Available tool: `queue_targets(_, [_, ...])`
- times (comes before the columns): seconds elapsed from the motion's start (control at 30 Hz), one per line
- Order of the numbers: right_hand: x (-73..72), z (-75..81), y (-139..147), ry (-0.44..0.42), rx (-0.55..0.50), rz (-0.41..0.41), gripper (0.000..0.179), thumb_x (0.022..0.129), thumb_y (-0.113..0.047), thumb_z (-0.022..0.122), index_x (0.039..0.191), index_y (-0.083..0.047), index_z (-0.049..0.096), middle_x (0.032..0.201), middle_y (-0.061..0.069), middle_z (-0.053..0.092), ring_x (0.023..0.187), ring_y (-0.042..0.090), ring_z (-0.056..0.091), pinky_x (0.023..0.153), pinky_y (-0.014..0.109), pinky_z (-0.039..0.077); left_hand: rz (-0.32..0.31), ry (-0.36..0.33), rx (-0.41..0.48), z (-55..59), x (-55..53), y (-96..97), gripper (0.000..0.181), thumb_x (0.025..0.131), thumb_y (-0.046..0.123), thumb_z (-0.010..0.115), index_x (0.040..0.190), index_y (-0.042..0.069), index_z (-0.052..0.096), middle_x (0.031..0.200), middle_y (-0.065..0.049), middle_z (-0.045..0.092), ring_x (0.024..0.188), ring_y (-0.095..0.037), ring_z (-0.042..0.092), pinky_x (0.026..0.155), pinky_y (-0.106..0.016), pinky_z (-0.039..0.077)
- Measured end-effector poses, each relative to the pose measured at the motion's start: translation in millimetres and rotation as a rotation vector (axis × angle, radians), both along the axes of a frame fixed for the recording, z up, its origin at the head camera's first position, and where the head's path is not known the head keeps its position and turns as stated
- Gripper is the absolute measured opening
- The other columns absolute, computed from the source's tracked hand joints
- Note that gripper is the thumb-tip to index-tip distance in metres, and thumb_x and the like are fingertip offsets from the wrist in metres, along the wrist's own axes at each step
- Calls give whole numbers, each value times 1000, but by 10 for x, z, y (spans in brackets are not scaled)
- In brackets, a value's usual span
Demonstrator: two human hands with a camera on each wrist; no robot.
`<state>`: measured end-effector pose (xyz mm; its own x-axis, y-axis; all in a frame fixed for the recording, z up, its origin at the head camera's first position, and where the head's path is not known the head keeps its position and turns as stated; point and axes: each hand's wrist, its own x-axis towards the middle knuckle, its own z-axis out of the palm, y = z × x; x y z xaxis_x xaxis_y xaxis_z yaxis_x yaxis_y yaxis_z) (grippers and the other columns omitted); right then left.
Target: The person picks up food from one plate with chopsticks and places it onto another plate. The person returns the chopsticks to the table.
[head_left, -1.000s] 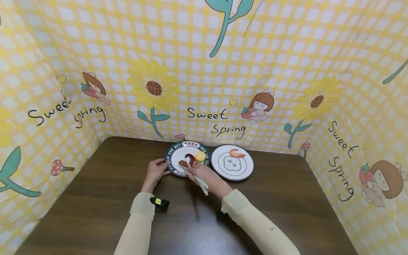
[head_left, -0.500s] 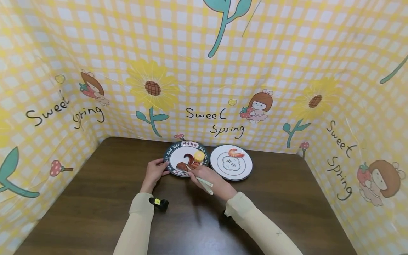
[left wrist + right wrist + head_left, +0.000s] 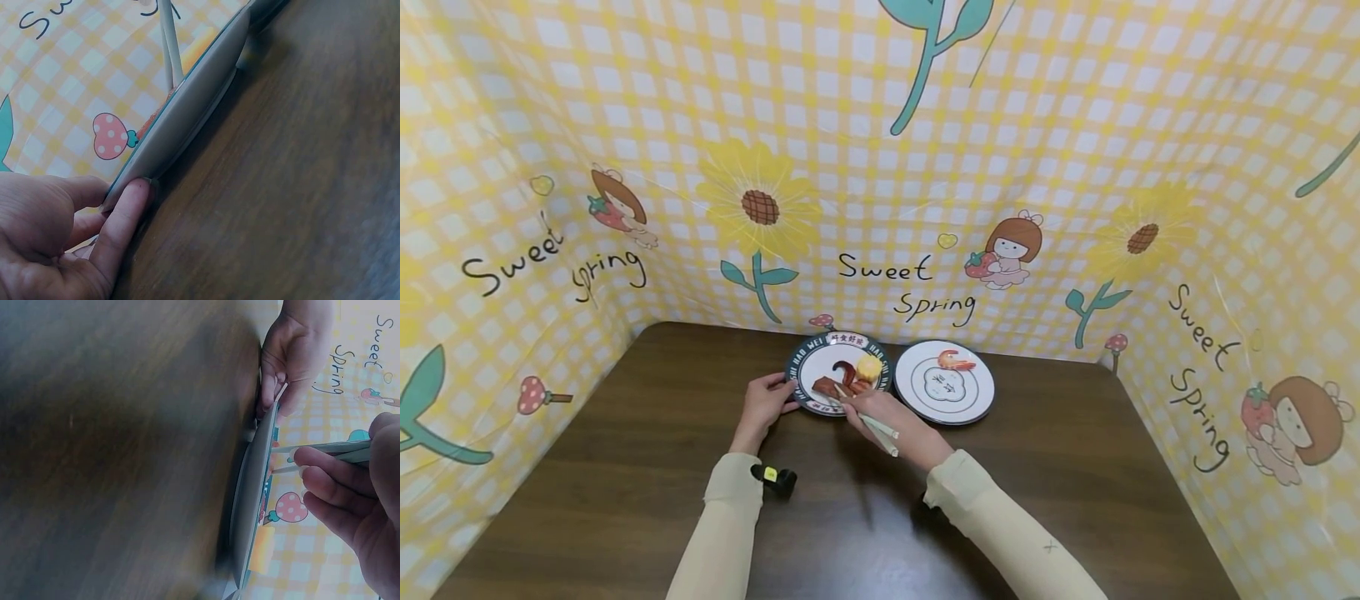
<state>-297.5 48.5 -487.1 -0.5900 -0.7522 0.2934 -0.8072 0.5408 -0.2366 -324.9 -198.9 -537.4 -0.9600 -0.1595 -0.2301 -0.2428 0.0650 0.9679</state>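
Note:
My left hand (image 3: pixel 764 408) pinches the left rim of the dark-rimmed plate (image 3: pixel 806 354), thumb above and a finger under the edge in the left wrist view. Over the plate's front, my right hand (image 3: pixel 883 412) holds a pair of pale chopsticks (image 3: pixel 878 427). Their tips are down at a reddish-brown food piece (image 3: pixel 826 386) on the plate. Behind it lies a dark curved piece (image 3: pixel 846 368), with a yellow piece (image 3: pixel 869 367) to its right. Another reddish piece (image 3: pixel 860 387) shows beside the right fingers, partly covered.
A white plate (image 3: pixel 917 392) with a shrimp (image 3: pixel 953 361) on it stands just right of the dark-rimmed plate. Both stand near the back edge of the brown table (image 3: pixel 662 467). A checked yellow cloth (image 3: pixel 880 192) encloses the back and sides.
The chopstick tips and the reddish-brown piece have shifted slightly left and toward the plate's front. The chopsticks' rear ends have swung a little right. The left hand stays at the rim.

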Motion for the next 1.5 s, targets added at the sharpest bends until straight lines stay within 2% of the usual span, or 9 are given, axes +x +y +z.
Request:
queue_targets(0.27, [2, -16, 37, -29, 20, -19, 31, 107, -16, 49, 120, -2, 72, 96, 7, 73, 89, 17, 68, 84, 32, 60, -13, 19, -1, -24, -8, 20, 54, 105, 15, 57, 150, -9, 41, 135, -31, 54, 87, -9, 66, 75, -20, 62])
queue_targets(0.37, [2, -23, 47, -7, 16, -13, 28, 106, -16, 51, 115, -3, 74, 96, 7, 74, 91, 18, 69, 85, 32, 60, -15, 31, 0, -29, -12, 24, 53, 104, 14, 57, 149, -10, 42, 135, -32, 55, 87, -8, 66, 75, -20, 62])
queue_targets(0.57, [14, -7, 92, 37, 17, 4, 25, 104, -15, 55, 115, -4, 75, 94, 8, 73, 85, 19, 67, 76, 32, 60, -22, 35, -2, -8, -13, 41, 53, 104, 14, 57, 149, -10, 41, 135, -32, 55, 88, -9, 66, 76, -21, 62])
queue_targets(0.7, [47, 35, 139, 16, 14, -2, 30, 107, -18, 51, 121, -4, 73, 96, 7, 73, 89, 18, 67, 81, 32, 59, -20, 28, -11, 19, -20, 42, 53, 105, 15, 57, 150, -9, 41, 135, -32, 55, 90, -11, 66, 76, -21, 62])
queue_targets(0.8, [84, 73, 179, 2, 4, -15, 32, 108, -20, 50, 124, -4, 72, 106, 8, 75, 99, 20, 69, 90, 33, 59, -23, 27, -13, 28, -29, 34, 53, 105, 14, 56, 150, -9, 41, 136, -32, 54, 90, -11, 67, 77, -21, 62])
queue_targets(0.93, [139, 116, 255, -21, -32, -19, 33, 108, -20, 50, 126, -4, 71, 116, 8, 74, 107, 21, 68, 94, 35, 59, -25, 16, -15, 26, -37, 18, 53, 105, 14, 56, 150, -9, 40, 138, -32, 53, 88, -9, 66, 77, -21, 62])
queue_targets(1.1, [159, 145, 386, -8, -107, 10, 32, 109, -19, 46, 116, -4, 74, 99, 4, 75, 91, 15, 68, 84, 29, 59, -24, 3, -18, 30, -44, 5, 56, 105, 16, 57, 152, -8, 37, 139, -31, 52, 91, -11, 66, 77, -21, 62])
queue_targets(1.27, [154, 179, 544, -3, -154, 5, 27, 108, -18, 47, 98, -10, 71, 76, -4, 62, 71, 8, 55, 66, 20, 50, -30, 0, -18, 17, -32, 1, 57, 105, 17, 57, 152, -8, 37, 142, -31, 51, 98, -15, 67, 78, -21, 62])
queue_targets(1.5, [180, 274, 825, 17, -261, -25, 28, 103, -8, 56, 76, -11, 63, 63, -1, 54, 64, 11, 50, 60, 24, 47, -33, 4, -11, -13, -9, -5, 57, 105, 18, 57, 152, -8, 38, 141, -32, 52, 94, -12, 67, 78, -21, 62])
